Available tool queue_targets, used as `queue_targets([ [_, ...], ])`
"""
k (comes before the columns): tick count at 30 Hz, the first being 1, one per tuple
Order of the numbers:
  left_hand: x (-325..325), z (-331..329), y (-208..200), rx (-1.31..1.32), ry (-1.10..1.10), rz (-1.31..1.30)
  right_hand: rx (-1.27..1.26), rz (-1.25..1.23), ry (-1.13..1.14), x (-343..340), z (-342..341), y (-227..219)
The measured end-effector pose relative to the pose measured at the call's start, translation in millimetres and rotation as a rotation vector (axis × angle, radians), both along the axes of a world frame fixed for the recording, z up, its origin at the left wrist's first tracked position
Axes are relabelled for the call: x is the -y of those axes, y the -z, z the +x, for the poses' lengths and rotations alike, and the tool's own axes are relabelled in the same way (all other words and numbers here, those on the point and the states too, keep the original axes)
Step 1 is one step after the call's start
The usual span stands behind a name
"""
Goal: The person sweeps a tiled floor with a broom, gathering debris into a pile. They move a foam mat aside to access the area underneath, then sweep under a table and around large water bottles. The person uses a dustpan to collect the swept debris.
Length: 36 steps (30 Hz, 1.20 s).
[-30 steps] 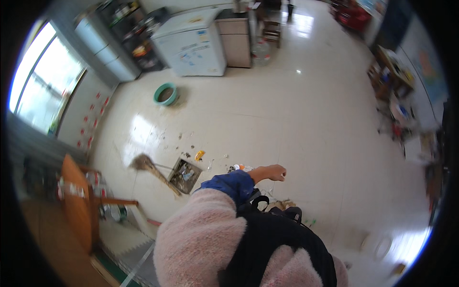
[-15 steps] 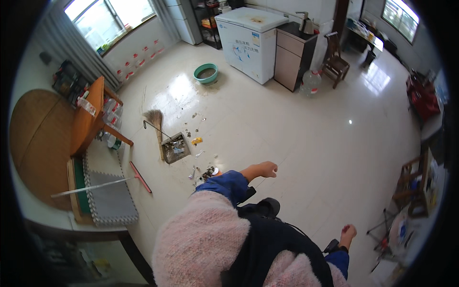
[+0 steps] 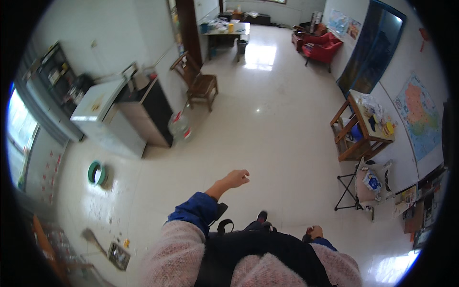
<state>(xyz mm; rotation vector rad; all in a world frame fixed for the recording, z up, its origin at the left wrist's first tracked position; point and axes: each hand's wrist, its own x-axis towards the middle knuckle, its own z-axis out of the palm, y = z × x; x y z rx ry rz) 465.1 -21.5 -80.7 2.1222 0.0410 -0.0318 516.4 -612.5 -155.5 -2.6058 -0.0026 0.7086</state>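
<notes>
My left hand [image 3: 235, 178] hangs in front of me over the tiled floor [image 3: 267, 138], its fingers loosely bent and a little apart, holding nothing. Lower and to the right, my right hand [image 3: 314, 232] is near my side with its fingers curled in; nothing shows in it. Neither hand touches anything. At the lower left lies a dustpan [image 3: 118, 256] with debris in it, and a straw broom [image 3: 93, 240] beside it. A small yellow item [image 3: 126, 243] is next to the dustpan. Farther up stands a green basin [image 3: 97, 173].
A white chest freezer [image 3: 103, 122], dark-topped cabinet [image 3: 148, 112], large clear bottle [image 3: 179, 126] and wooden chair [image 3: 201, 86] line the left. On the right are a cluttered wooden table [image 3: 366, 124] and a folding chair [image 3: 368, 186]. A red armchair [image 3: 325, 49] stands farther back.
My view has swung to the right, so the dustpan, broom and basin now lie far left. The right-hand table and folding chair show more fully. My left hand's fingers look looser.
</notes>
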Motion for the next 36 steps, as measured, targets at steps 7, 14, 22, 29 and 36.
queue_targets([
  [7, -48.6, 179.0, 27.0, -0.246, 0.126, 0.131, -0.355, 0.736, 0.882, -135.0, 265.6, 37.1],
  [14, -190.6, 241.8, 57.7, -0.482, -0.293, 0.133, -0.444, 0.833, 0.520, -424.5, 538.2, 5.1],
  [22, -273.9, 545.4, 42.1, -0.274, -0.066, 0.167, -0.615, 0.756, 0.959, -431.2, 709.7, 28.3],
  [29, -317.1, 763.0, 13.4, -0.193, 0.046, 0.149, -0.571, 0.893, 1.265, -349.4, 865.1, 60.7],
  [36, -431.4, 831.4, 26.0, -0.405, -0.145, 0.095, -0.611, 0.743, 0.697, -684.2, 1131.4, 36.6],
])
